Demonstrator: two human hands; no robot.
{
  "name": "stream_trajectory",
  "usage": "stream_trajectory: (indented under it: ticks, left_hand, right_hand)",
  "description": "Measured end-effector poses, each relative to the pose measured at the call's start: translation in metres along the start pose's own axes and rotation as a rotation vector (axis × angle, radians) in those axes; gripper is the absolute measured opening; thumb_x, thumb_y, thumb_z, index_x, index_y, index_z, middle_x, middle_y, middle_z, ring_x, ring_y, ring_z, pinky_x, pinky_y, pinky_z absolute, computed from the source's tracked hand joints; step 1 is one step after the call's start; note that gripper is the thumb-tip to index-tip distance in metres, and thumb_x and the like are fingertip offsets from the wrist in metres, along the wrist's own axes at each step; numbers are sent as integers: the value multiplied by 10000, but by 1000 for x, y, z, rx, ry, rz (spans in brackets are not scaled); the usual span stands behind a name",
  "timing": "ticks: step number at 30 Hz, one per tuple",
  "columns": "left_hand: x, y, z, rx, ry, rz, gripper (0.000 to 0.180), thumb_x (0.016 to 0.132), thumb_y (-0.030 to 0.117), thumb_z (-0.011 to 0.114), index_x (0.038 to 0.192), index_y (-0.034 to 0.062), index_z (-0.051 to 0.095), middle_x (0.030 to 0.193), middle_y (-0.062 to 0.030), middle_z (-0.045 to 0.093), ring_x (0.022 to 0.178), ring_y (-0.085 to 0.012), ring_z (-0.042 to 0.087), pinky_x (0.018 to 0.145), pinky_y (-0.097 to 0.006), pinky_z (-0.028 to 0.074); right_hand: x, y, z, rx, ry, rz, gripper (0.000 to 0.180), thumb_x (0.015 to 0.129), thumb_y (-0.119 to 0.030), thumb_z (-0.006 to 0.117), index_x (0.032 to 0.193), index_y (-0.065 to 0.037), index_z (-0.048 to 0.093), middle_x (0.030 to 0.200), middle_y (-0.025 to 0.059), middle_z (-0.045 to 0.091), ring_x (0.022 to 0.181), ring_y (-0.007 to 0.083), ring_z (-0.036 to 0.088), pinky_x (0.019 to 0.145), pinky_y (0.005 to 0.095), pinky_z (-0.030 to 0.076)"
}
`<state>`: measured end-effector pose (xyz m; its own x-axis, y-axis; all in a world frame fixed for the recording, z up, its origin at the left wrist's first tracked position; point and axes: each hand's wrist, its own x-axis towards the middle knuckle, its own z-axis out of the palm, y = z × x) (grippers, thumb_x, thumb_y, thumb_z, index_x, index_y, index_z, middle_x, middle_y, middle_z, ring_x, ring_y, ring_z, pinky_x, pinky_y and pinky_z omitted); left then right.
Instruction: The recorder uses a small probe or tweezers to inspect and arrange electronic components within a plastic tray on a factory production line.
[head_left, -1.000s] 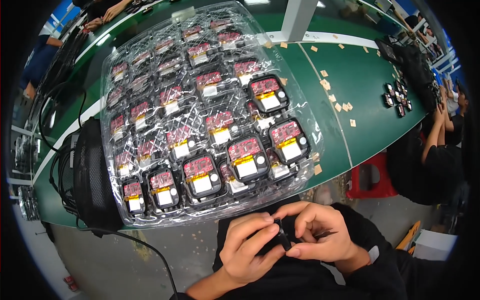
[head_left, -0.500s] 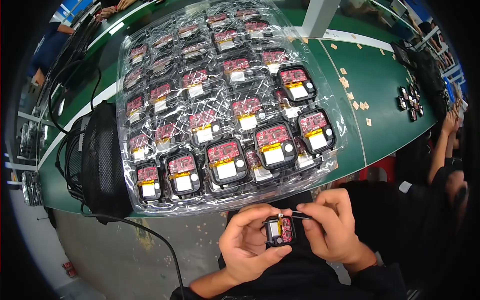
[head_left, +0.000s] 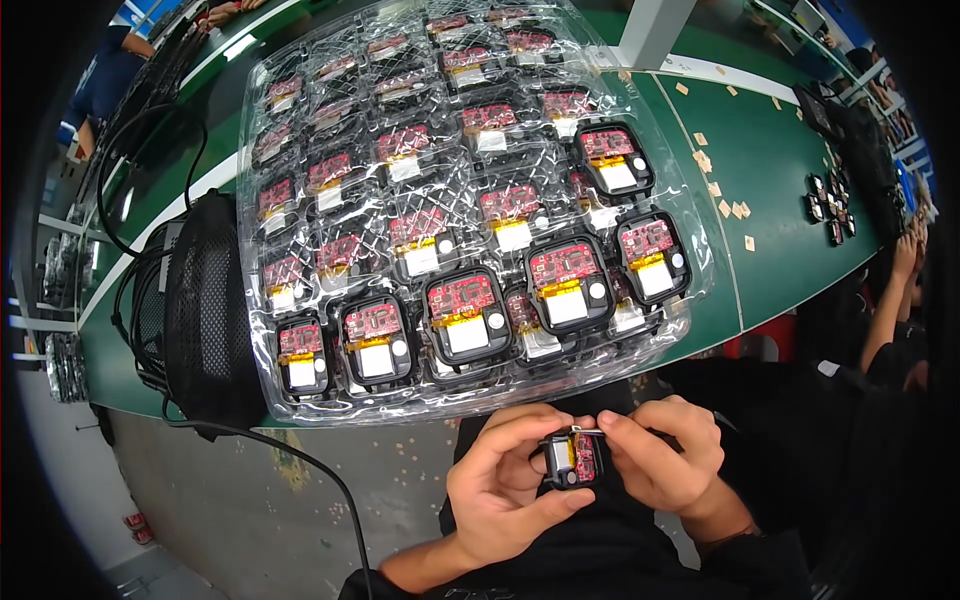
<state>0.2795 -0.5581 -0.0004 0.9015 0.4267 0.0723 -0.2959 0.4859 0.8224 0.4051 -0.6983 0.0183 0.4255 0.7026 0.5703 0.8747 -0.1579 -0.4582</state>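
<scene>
My left hand (head_left: pixel 500 490) grips a small black device casing (head_left: pixel 572 478) by its edges, between thumb and fingers. A red circuit board (head_left: pixel 586 458) and a silvery-white battery (head_left: pixel 563 455) lie inside it, the open face turned up. My right hand (head_left: pixel 668 455) is pinched round a thin metal tool (head_left: pixel 590 431), whose tip reaches the casing's upper edge by my left fingertips. The tool's exact kind is too small to make out. In front of my hands, a clear plastic tray (head_left: pixel 480 398) bears several similar casings (head_left: pixel 467 318) with red boards, yellow tape and white batteries.
The tray sits on a green tabletop (head_left: pixel 775 265), its near edge just beyond my hands. A black mesh bag (head_left: pixel 210 310) with cables stands left; one cable (head_left: pixel 335 475) hangs down. Small tan pieces (head_left: pixel 703 162) and a cluster of dark parts (head_left: pixel 830 208) lie right, near another person's arm (head_left: pixel 890 295).
My right hand has brought the tool in over the casing's upper edge. The casing now appears slightly further right. The whole view has shifted a little.
</scene>
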Motion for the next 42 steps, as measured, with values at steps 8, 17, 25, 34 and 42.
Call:
stream_trajectory:
  ticks: [8,17,25,34,42]
  left_hand:
    - [1,3,1,3,-9,7,613,773,-123,769,1320,-65,499,1330,-207,458,1278,-321,526,1063,-431,519]
    - [-1,3,3,44,14,9,610,764,-99,790,1314,-98,527,1357,-234,446,1271,-327,527,1050,-432,533]
    - [-3,4,10,79,89,32,615,752,-110,793,1312,-102,539,1358,-236,455,1254,-326,540,1038,-448,541]
    - [1,7,0,329,28,174,584,707,-56,844,1242,-75,609,1263,-232,541,1147,-335,622,969,-410,564]
    - [14,30,3,741,26,528,452,694,-5,867,1114,-26,703,1159,-191,629,994,-312,688,789,-348,617]
  right_hand:
    - [7,-4,-9,204,-93,175,422,618,31,787,1032,-39,747,838,49,605,610,143,619,496,247,497]
    - [2,-7,-3,90,-40,110,409,618,31,786,1021,-24,742,822,46,584,573,131,591,454,242,457]
    - [3,-6,-3,-8,-62,-8,372,661,30,722,1032,1,739,813,47,569,527,123,531,432,243,422]
    - [14,-8,-14,58,-92,41,420,635,37,749,1049,-38,748,818,55,580,529,130,539,460,248,444]
    - [30,-20,-31,278,-156,223,295,751,-133,814,1018,-30,744,849,75,635,622,144,609,511,238,496]
